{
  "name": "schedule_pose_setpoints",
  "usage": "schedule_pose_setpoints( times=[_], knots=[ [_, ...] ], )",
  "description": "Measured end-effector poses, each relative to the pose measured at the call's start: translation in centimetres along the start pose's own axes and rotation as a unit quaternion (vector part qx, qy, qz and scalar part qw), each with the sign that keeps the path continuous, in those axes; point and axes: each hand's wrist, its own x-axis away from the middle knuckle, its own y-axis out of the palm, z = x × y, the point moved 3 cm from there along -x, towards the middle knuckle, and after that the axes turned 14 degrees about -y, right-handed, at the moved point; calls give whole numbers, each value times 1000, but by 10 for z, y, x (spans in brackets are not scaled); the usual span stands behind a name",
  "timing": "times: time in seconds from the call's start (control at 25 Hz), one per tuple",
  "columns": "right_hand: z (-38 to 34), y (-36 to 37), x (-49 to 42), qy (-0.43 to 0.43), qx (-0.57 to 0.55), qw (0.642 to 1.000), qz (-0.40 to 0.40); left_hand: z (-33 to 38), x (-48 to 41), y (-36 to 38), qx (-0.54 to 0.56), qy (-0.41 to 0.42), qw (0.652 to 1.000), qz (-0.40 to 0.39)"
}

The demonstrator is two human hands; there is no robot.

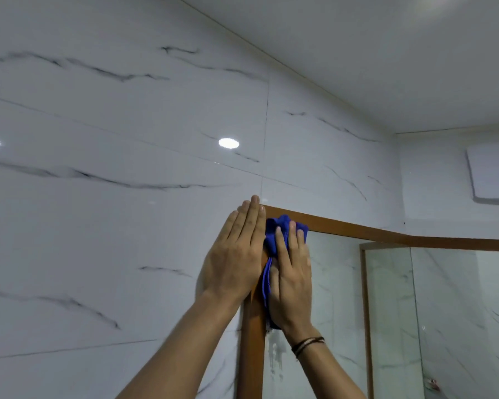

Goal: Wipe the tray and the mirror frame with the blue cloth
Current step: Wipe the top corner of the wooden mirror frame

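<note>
A mirror with a brown wooden frame [357, 227] hangs on the marble-tiled wall. My right hand [290, 276] presses the blue cloth [274, 234] flat against the frame's upper left corner, fingers spread over the cloth. My left hand [236, 254] lies flat and open against the wall and the frame's left edge, right beside the cloth, fingers straight and pointing up. The frame's left upright [254, 355] runs down below both hands. The tray is not in view.
The mirror glass [329, 312] shows smears near the lower left and reflects the tiled room. White marble tiles [113, 197] fill the left. A white box [491, 171] is mounted high on the right wall, under the ceiling [386, 53].
</note>
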Motion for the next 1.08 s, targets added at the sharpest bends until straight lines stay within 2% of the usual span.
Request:
schedule_pose_setpoints(
  times=[0.08,0.16,0.24,0.32,0.4,0.56,0.64,0.72,0.84,0.96,1.0,1.08],
  knots=[
    [-5,4,32,-9,-20,1000,-6,0,2,-1,0,-2,1000,11],
    [-11,5,70,-32,6,999,-16,1,0,-3,-11,0,1000,15],
    [-6,5,56,-34,8,999,-19,3,1,0,-9,1,1000,16],
    [-2,6,17,-2,-26,999,-25,1,1,-1,6,-9,1000,8],
    [-5,7,20,17,-45,999,-5,0,2,-2,13,-14,1000,14],
    [-9,10,88,-15,19,999,-26,3,3,-2,-11,4,1000,14],
    [-5,7,54,-20,-5,999,-34,2,3,-2,-13,5,1000,13],
    [-6,2,17,12,-33,999,-29,2,1,-2,-3,-2,1000,1],
    [-12,9,47,19,-37,999,4,-1,1,-1,17,-9,1000,9],
    [-16,11,96,-42,55,997,16,0,1,0,15,-6,1000,9],
    [-15,10,86,-50,48,997,18,0,2,1,11,-2,1000,12],
    [-9,8,42,-10,-18,1000,12,2,2,2,16,2,1000,7]
  ],
)
